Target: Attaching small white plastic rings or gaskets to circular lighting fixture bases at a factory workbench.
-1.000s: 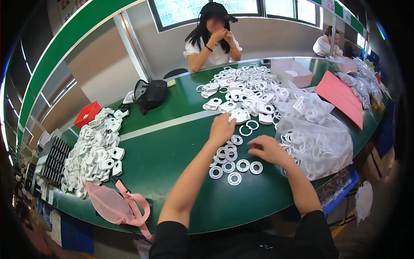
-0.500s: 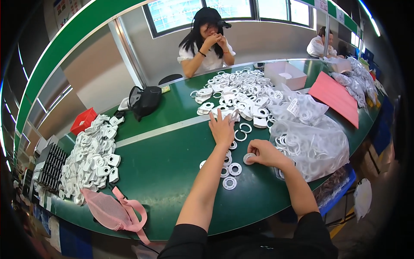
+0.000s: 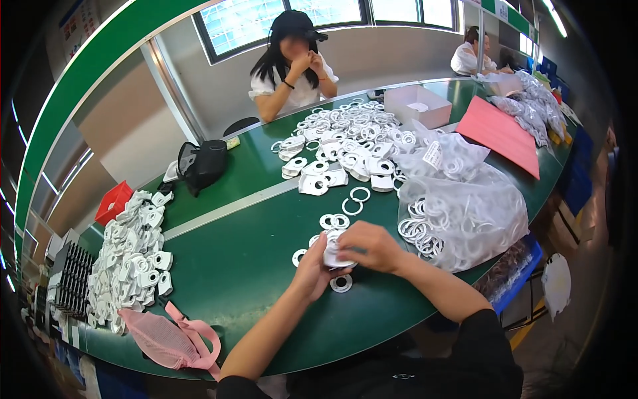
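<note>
In front of me, my left hand [image 3: 311, 271] is closed around a white plastic part [image 3: 331, 253] with a rounded shape. My right hand [image 3: 373, 245] bends over the same part, its fingers touching the top; whether it pinches a ring there is hidden. Just below the hands lies a flat white ring with small holes [image 3: 341, 284], and several similar rings [image 3: 299, 257] lie around and partly under them. Two thin white rings [image 3: 359, 194] rest farther off, toward a big heap of white plates with round holes [image 3: 359, 161].
On the right, a clear plastic bag [image 3: 475, 219] full of white rings stands near a pink board [image 3: 502, 136] and a white box [image 3: 419, 110]. At left are another heap of white parts [image 3: 133, 259], a pink pouch [image 3: 156, 336] and a red bin [image 3: 114, 203]. Across the table sits a person [image 3: 292, 80].
My left hand has come back from the heap with a white part. My right hand has moved left from beside the bag to meet it. The view has shifted slightly.
</note>
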A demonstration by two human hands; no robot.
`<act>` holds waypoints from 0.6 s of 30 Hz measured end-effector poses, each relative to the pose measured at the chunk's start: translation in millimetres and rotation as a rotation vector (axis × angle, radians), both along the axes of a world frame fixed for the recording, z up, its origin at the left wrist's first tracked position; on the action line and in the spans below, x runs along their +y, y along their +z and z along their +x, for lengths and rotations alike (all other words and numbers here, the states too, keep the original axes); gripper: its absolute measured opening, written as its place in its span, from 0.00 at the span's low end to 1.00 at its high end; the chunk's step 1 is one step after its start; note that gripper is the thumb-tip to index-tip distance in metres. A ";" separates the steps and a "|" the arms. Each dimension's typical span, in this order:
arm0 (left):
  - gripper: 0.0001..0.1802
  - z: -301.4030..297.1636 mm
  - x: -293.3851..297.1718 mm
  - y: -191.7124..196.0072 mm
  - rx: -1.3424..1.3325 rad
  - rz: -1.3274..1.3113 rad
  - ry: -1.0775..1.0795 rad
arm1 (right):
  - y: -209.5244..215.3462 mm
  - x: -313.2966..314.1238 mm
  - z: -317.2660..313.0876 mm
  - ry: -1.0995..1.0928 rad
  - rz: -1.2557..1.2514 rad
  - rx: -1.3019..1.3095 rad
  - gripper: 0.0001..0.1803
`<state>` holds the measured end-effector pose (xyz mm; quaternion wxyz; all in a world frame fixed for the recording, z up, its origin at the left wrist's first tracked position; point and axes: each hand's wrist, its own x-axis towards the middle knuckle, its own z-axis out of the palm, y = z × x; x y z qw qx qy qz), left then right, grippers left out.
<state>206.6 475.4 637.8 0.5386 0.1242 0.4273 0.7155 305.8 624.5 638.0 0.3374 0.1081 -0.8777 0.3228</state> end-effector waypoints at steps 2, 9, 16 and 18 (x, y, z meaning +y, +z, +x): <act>0.14 1.2 -18.2 -4.5 0.152 -0.038 0.086 | -0.8 -11.4 -1.9 0.108 0.049 0.011 0.11; 0.14 -3.3 -50.6 -20.5 0.210 -0.111 0.262 | 20.8 30.1 12.3 -0.277 -0.023 -0.120 0.07; 0.14 2.7 -50.6 -17.9 0.155 -0.089 0.227 | 24.0 71.3 46.9 -0.615 0.178 -0.857 0.10; 0.15 3.5 -51.3 -19.2 0.113 -0.076 0.213 | 20.5 75.7 49.3 -0.639 0.199 -0.899 0.11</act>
